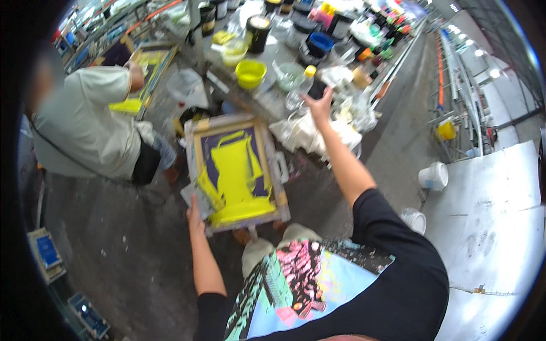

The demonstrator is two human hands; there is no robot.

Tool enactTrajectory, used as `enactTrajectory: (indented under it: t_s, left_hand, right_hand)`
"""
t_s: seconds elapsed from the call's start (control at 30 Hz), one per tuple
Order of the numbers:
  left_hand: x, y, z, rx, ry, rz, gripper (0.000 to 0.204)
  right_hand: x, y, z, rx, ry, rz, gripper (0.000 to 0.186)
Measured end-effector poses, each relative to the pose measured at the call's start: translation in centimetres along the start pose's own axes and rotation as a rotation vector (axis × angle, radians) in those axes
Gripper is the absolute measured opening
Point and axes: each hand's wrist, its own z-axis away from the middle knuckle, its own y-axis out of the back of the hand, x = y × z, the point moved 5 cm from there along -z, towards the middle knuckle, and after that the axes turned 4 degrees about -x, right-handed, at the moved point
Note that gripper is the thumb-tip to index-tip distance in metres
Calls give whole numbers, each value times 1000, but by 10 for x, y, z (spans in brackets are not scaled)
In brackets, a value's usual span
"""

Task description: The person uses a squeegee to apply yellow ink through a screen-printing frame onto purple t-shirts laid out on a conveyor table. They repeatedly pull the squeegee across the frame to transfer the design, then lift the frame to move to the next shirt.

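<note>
A screen printing frame [277,187] with a wooden border stands in front of my legs, its dark mesh smeared with bright yellow ink [233,170]. My left hand [195,215] is closed on a grey flat scraper [199,200] at the frame's lower left edge; whether it also grips the frame I cannot tell. Stretched out over the cluttered table, my right hand [320,107] has its thumb and fingers apart. Close by it are a clear bottle with a yellow cap [300,91], a small black object [318,89] and crumpled white cloth [307,133].
Yellow ink fills a bowl [250,74] on the table [264,105], among several tubs and a black jar [258,35]. On the left, another person [96,119] works at a second yellow-inked frame [142,85]. White buckets [433,176] stand on the right.
</note>
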Motion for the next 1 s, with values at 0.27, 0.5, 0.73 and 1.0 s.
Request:
enactTrajectory:
  t_s: [0.27, 0.5, 0.73, 1.0]
  left_hand:
    - [33, -26, 61, 33, -64, -112, 58]
    - [91, -65, 84, -95, -57, -234, 41]
    - [134, -134, 48, 33, -370, -1149, 32]
    - [174, -203, -18, 127, -448, -1405, 27]
  right_hand:
    - [23, -29, -22, -115, -39, 50, 133]
    - [-28, -4, -19, -56, -26, 154, 75]
    - [-141, 116, 80, -225, 149, 20, 63]
    - [-170, 241, 246, -353, -54, 160, 57]
